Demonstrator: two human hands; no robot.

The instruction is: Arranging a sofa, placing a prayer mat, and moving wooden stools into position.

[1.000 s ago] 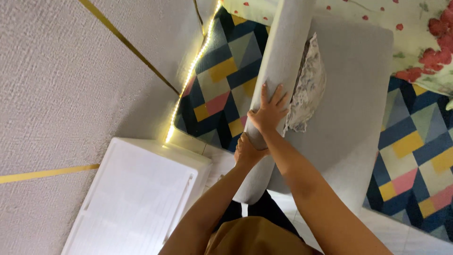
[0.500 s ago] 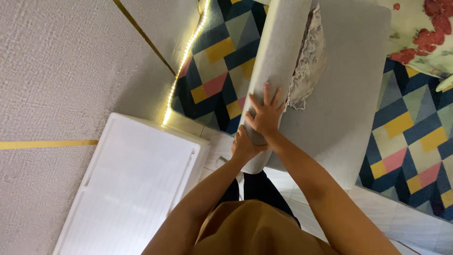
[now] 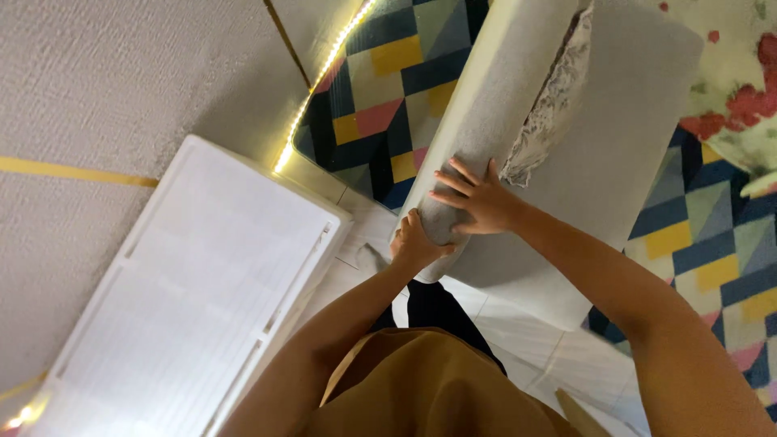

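Note:
A grey upholstered chair [image 3: 615,146] stands below me, its rounded backrest [image 3: 494,89] running up the middle of the view. My right hand [image 3: 477,202] lies flat on the lower end of the backrest with fingers spread. My left hand [image 3: 414,243] grips the backrest's near end from the side, fingers curled under it. A crumpled grey-patterned cloth [image 3: 554,101] lies on the seat against the backrest, just beyond my right hand.
A white plastic storage box [image 3: 186,307] stands left of me against a textured wall [image 3: 121,89] with gold strips and an LED light string [image 3: 320,81]. A colourful geometric rug [image 3: 388,73] covers the floor. A floral bedcover [image 3: 745,89] is at the upper right. White tiles [image 3: 518,324] lie underfoot.
The view has tilted and shifted, so the chair now leans to the right. My right hand has turned sideways on the backrest. My left hand keeps its grip.

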